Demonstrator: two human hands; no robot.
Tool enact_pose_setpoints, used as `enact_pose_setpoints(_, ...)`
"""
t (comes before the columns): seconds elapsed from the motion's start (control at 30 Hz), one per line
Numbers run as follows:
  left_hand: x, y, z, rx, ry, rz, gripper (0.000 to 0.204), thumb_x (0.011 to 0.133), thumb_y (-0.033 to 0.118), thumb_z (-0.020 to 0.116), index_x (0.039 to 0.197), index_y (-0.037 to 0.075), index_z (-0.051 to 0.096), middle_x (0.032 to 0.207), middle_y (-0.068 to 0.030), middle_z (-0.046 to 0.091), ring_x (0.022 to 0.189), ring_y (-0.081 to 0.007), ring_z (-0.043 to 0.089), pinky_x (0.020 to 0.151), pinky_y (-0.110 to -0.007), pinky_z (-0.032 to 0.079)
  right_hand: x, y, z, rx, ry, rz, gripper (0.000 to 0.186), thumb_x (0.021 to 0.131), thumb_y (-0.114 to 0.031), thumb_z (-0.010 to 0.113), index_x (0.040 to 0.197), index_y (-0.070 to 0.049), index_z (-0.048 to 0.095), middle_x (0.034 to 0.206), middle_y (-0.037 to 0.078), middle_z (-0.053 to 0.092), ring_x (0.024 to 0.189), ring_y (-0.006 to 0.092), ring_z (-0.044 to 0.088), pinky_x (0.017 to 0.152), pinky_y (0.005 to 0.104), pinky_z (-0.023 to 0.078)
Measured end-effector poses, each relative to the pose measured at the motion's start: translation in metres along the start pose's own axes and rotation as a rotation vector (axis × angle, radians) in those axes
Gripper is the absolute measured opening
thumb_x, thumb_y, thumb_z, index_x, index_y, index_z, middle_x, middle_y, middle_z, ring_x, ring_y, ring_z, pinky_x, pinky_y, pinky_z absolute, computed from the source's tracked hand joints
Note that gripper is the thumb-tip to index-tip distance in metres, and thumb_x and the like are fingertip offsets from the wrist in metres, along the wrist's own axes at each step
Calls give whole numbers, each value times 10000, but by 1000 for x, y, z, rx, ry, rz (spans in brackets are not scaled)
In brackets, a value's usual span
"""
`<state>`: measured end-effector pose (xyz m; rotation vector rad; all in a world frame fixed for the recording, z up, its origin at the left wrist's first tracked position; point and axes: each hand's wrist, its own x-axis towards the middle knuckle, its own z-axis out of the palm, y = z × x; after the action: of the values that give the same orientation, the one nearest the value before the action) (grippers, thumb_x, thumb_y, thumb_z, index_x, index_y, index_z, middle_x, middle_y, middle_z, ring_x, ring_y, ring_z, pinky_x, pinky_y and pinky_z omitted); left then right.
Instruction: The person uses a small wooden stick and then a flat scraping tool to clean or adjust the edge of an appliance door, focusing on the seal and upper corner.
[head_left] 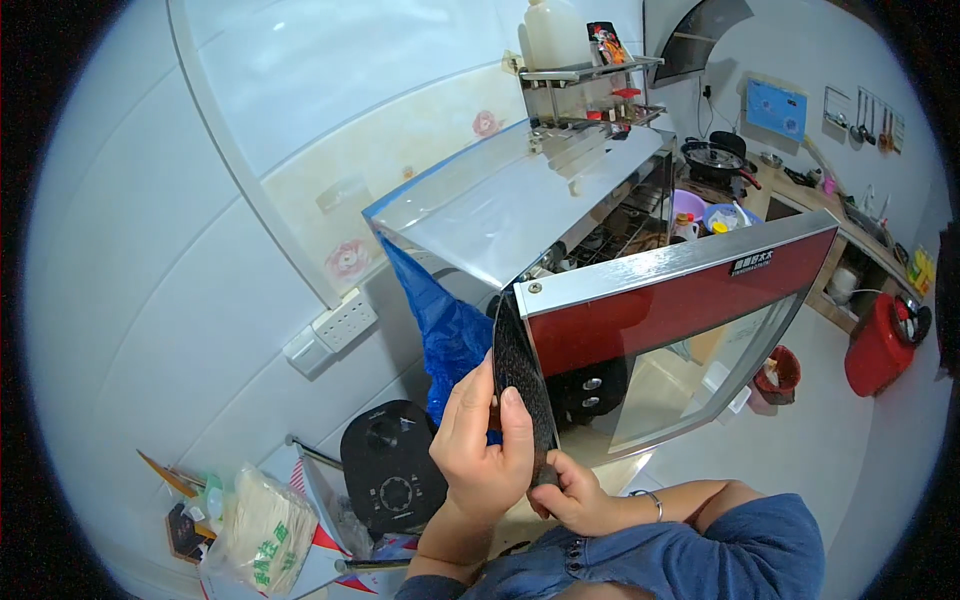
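In front of me I hold a long, narrow, black speckled blade-like thing (522, 375) upright, its tip pointing away and its brownish grip end low. My left hand (480, 440) is closed on its left edge and face, thumb on the near side. My right hand (578, 492) wraps its fingers round the lower, handle-like end. Just right of it stands a red-and-silver framed glass door (680, 295), swung open from a metal cabinet (540, 190) with wire racks inside. Whether the black thing touches the door, I cannot tell.
Blue plastic sheeting (440, 320) hangs from the cabinet's left side. A black cooktop-like panel (392, 465) leans below a wall socket (345, 318). A bag of disposable chopsticks (265, 530) lies lower left. Farther right are a pan (715, 158), a red bin (880, 345) and a waste basket (778, 375).
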<state>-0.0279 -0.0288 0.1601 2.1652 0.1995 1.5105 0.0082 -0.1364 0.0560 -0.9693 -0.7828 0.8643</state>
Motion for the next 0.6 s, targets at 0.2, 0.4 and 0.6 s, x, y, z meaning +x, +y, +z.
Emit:
enact_pose_setpoints(0.2, 3, 4, 1, 9, 8, -17, 283, 840, 31, 562, 1099, -81, 584, 829, -93, 606, 612, -79, 490, 550, -206, 402, -6, -5, -3, 154, -92, 77, 181, 930, -156, 539, 1016, -45, 425, 765, -6, 492, 637, 50, 450, 555, 196, 384)
enact_pose_setpoints(0.4, 14, 16, -5, 41, -79, -35, 297, 799, -26, 555, 1082, -115, 569, 936, -233, 621, 761, -270, 638, 629, -303, 522, -8, -8, 6, 282, -152, 54, 194, 961, -206, 475, 1053, -55, 393, 751, 11, 494, 617, 68, 457, 557, 201, 397)
enact_pose_setpoints(0.6, 16, 17, -5, 39, -81, -44, 286, 791, -31, 558, 1063, -116, 574, 906, -229, 622, 760, -293, 636, 645, -323, 519, -7, -7, 16, 316, -143, 28, 214, 968, -243, 461, 1054, -58, 395, 748, 19, 500, 608, 70, 456, 557, 200, 395)
